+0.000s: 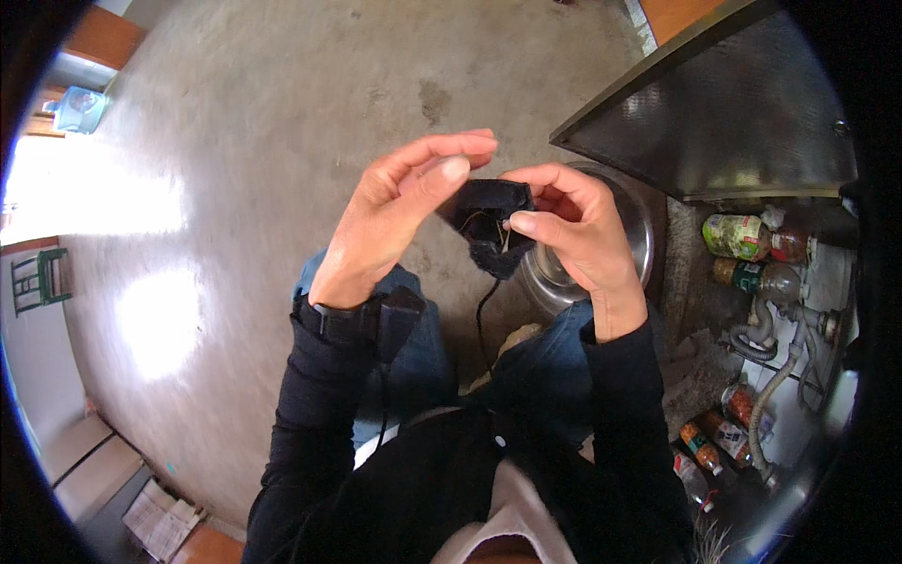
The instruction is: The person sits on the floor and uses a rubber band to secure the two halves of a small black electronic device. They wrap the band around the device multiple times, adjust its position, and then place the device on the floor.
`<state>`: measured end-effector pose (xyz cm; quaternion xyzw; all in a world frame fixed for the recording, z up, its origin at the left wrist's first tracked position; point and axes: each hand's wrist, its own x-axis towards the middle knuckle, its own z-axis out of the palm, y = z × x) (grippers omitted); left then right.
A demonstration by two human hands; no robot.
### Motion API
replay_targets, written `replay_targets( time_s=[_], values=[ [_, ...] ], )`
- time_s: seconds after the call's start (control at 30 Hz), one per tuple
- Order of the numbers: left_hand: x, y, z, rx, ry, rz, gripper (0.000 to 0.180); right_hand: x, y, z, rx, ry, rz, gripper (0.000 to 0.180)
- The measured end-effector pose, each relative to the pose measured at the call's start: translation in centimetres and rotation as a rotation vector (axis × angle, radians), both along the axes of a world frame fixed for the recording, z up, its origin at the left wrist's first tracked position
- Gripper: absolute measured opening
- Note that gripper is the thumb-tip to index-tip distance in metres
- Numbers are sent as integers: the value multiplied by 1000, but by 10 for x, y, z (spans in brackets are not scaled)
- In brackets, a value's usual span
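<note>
A small black cloth pouch [490,254] with a thin yellowish thread or wire across its opening is held up in front of me. My right hand [578,226] pinches its right edge between thumb and fingers; something small and pale shows by the thumb tip. Beside its upper left edge is my left hand [399,202], fingers stretched out and thumb apart from them, with nothing visible between. A black cord [481,315] hangs from the pouch's lower end towards my knees. On my left wrist sits a black strapped device [399,320].
A round metal basin [641,235] stands just beyond my right hand. To the right, a dark cabinet door [714,113] hangs open above bottles [736,237] and grey hoses [775,381]. Concrete floor [282,103] stretches ahead and left, with a blue water jug [80,110] at the far left.
</note>
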<state>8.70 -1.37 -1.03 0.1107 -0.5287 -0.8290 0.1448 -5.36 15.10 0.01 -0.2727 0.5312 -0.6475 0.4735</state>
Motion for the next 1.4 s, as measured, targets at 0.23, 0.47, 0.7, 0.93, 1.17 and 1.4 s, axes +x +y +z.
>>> replay_targets(
  time_s=[0.23, 0.47, 0.7, 0.93, 1.17, 1.4],
  values=[
    [-8, -6, 22, -131, -266, -317, 48, -1, -4, 3, -71, -348, -94, 38],
    [-15, 20, 11, -196, -246, -149, 44, -8, 1, 0, 1, -343, -157, 45],
    [-18, 28, 0, -141, -161, 100, 24, -13, 6, -6, -282, -682, -116, 42],
    [-18, 20, -4, -183, -222, 396, 18, -3, -10, -35, -85, -973, -159, 29],
    [-20, 26, -9, -190, -264, 479, 18, 12, -11, -33, -138, -206, -71, 9],
    [-23, 25, -14, -30, -263, 453, 20, 24, -17, -21, -187, -255, -207, 8]
  ],
)
